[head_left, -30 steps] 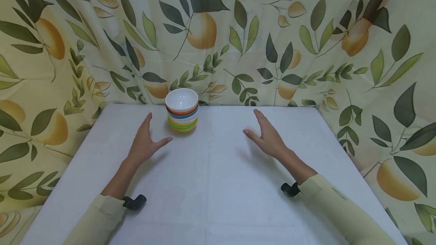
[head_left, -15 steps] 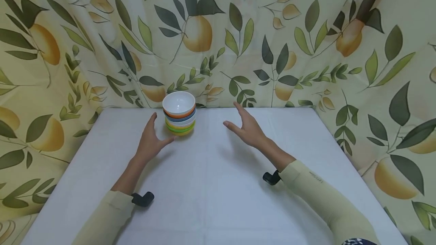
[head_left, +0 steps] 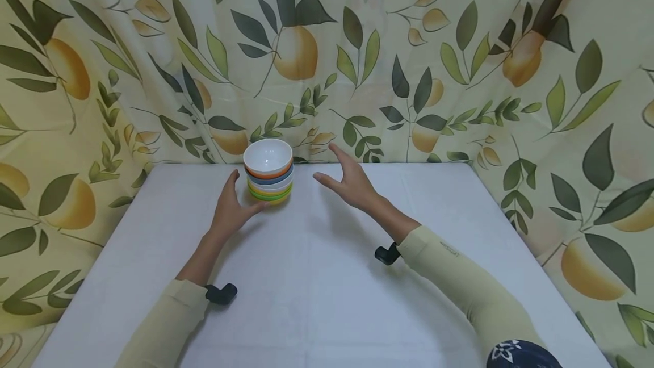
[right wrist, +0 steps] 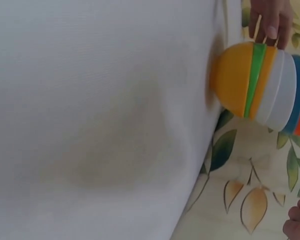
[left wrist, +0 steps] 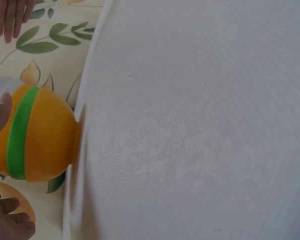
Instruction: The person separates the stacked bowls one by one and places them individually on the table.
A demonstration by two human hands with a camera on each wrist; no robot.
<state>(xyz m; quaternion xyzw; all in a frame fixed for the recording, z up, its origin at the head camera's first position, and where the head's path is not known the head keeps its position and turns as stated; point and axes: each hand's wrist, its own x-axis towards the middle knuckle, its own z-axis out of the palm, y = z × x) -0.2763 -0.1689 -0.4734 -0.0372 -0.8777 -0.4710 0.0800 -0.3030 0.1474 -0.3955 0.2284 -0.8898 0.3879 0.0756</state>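
Observation:
A stack of several nested bowls [head_left: 268, 159] stands upright near the table's back edge, left of the middle. Its top bowl is white inside with an orange outside; blue, white, yellow and green ones show below. My left hand [head_left: 232, 209] is right at the stack's left side, thumb in front and fingers stretched along the side. The lowest yellow bowl [left wrist: 52, 135] shows close to that thumb in the left wrist view. To the right of the stack my right hand [head_left: 352, 182] hovers with thumb and fingers spread, holding nothing, a gap between it and the bowls.
A white cloth covers the table [head_left: 306, 288]. Behind and beside it hangs a curtain [head_left: 357, 72] printed with fruit and leaves. Each wrist carries a small black camera, such as the one on the left wrist [head_left: 222, 294].
My right hand has moved left toward the bowls. My left hand has edged right, up to the stack's side. The stack stays in its place on the table.

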